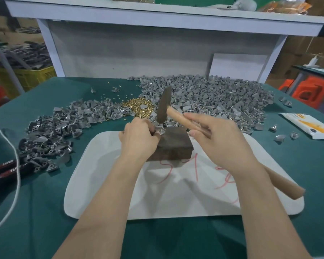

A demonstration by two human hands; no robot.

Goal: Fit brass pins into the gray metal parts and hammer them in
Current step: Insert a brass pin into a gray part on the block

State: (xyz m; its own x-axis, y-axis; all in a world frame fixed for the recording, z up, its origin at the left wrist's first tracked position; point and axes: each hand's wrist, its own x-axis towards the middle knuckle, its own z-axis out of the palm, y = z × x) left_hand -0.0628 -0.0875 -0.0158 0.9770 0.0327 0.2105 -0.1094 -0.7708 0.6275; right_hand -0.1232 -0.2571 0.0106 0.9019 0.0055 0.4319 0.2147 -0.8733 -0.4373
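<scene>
Head view. Clock refs are centred on the dark block (pixel 174 144), with 12 pointing away from the person.

Left hand (pixel 138 135): fingers curled, pinching one gray part (pixel 160 130) down onto the block's top face at its 11 o'clock corner. The fingers cover most of it, so I can't tell if a pin is seated.

Right hand (pixel 219 141): wrapped round the wooden handle of the hammer (pixel 177 116), index finger laid along the top of the handle. The handle butt sticks out past the wrist toward 4 o'clock. The hammer head (pixel 163 107) stands steep and is motion-blurred. Its lower face is just above the held part, and contact isn't readable.

The block stands on a white board (pixel 176 195) with red scrawl on it. The board lies on the green table cover (pixel 45 212).

Brass pins (pixel 138 107): a loose heap at 11 o'clock, just beyond the left hand, with strays scattered further out the same way.

Gray stock: the big pile (pixel 213 96) spans 12 to 2 o'clock and reaches the back panel (pixel 129 53). A darker second pile (pixel 64 128) sits at 9 to 10 o'clock. A few singles lie at 3 o'clock near a white-and-orange packet (pixel 307 126).

At 8 to 9 o'clock, by the table edge, are black tool handles (pixel 6 171) with lettering and a white cord (pixel 15 165) looping past them.

Off the table there is a yellow crate (pixel 32 77) at 10 and orange stools (pixel 307 90) at 2. A shelf (pixel 157 19) runs overhead at 12.
</scene>
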